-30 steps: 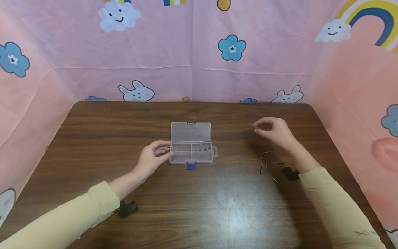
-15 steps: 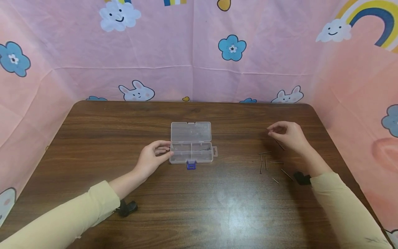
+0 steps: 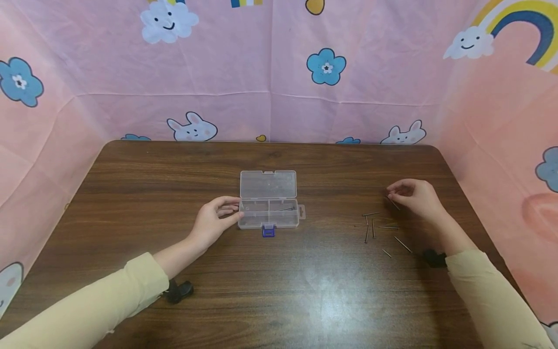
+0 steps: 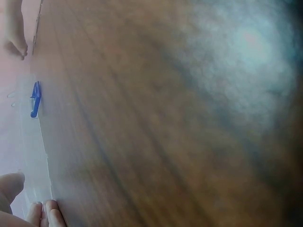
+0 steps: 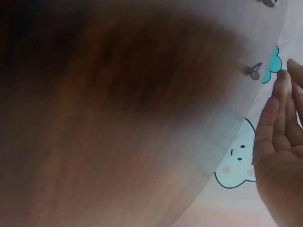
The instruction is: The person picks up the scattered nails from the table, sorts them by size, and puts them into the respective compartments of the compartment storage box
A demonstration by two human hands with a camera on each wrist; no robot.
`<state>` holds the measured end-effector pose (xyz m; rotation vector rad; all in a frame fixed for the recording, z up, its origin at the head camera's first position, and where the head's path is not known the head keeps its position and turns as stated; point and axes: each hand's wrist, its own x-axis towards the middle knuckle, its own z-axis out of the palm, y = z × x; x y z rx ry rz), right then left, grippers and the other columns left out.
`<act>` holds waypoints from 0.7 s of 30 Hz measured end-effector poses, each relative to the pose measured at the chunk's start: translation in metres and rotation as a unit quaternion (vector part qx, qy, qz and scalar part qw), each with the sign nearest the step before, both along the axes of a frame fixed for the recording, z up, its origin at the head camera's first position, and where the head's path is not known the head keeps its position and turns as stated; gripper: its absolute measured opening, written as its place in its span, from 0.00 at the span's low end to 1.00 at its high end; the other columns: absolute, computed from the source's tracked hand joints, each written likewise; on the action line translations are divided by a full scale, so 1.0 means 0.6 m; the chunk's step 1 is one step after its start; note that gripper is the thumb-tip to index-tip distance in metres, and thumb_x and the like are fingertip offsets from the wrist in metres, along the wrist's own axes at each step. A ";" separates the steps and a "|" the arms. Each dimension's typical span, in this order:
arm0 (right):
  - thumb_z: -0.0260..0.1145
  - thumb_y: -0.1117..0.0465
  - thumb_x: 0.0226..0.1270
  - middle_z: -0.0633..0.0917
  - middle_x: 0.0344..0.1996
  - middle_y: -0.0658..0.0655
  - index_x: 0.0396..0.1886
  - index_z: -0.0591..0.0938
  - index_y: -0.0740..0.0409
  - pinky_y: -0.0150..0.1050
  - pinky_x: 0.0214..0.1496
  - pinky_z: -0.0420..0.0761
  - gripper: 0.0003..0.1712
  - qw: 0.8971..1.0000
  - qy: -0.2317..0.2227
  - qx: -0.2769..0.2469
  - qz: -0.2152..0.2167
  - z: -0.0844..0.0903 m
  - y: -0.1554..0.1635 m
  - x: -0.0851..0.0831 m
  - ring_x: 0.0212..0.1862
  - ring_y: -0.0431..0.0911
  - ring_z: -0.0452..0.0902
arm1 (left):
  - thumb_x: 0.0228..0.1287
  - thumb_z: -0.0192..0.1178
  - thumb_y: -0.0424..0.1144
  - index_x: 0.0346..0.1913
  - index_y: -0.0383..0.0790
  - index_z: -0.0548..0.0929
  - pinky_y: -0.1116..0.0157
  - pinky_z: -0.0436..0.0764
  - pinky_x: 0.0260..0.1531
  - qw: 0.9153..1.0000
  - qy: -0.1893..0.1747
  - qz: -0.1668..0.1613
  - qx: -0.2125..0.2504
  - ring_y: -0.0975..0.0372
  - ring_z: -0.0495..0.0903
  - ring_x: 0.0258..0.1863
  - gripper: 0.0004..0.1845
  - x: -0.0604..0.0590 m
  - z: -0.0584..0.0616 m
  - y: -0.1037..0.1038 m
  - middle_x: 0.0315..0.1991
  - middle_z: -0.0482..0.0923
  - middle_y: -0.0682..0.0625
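Note:
A clear plastic compartment box (image 3: 257, 220) with a blue latch (image 3: 268, 231) stands on the table, its lid (image 3: 268, 184) tipped back. My left hand (image 3: 211, 220) holds its left end between thumb and fingers. A few nails (image 3: 286, 209) lie in the rear right compartment. On the right, my right hand (image 3: 416, 196) hovers by a loose nail (image 3: 394, 204); its thumb and fingertips are close together, and no grip on the nail shows. In the right wrist view the fingers (image 5: 280, 113) look fairly straight, near a nail (image 5: 254, 73).
Several other nails (image 3: 373, 229) lie scattered on the brown wooden table (image 3: 218, 300), right of the box. One nail (image 3: 403, 244) lies nearer the right sleeve. A pink patterned cloth (image 3: 244, 68) closes off the back and sides. Dark wrist devices hang below both sleeves.
My right hand has moved right and nearer to me, coming down beside a loose nail and uncovering another one near the sleeve. My left hand and the box have stayed put.

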<state>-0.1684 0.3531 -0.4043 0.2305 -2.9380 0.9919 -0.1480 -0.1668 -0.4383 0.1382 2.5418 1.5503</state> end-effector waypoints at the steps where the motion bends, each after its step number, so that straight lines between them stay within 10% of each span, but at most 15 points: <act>1: 0.74 0.68 0.69 0.92 0.41 0.70 0.47 0.89 0.69 0.15 0.36 0.77 0.10 1.000 -0.001 0.000 0.000 -0.001 0.002 0.001 0.33 0.20 0.78 | 0.73 0.69 0.36 0.67 0.31 0.80 0.50 0.86 0.65 1.000 0.000 -0.001 0.000 0.43 0.85 0.62 0.23 0.000 0.001 0.000 0.63 0.84 0.34; 21: 0.74 0.62 0.72 0.92 0.43 0.67 0.52 0.88 0.69 0.20 0.39 0.77 0.15 0.997 -0.079 0.004 -0.007 -0.009 0.024 0.013 0.36 0.24 0.79 | 0.73 0.69 0.36 0.67 0.32 0.80 0.48 0.84 0.67 1.000 -0.005 0.000 0.000 0.43 0.84 0.63 0.23 0.002 0.003 0.001 0.63 0.83 0.34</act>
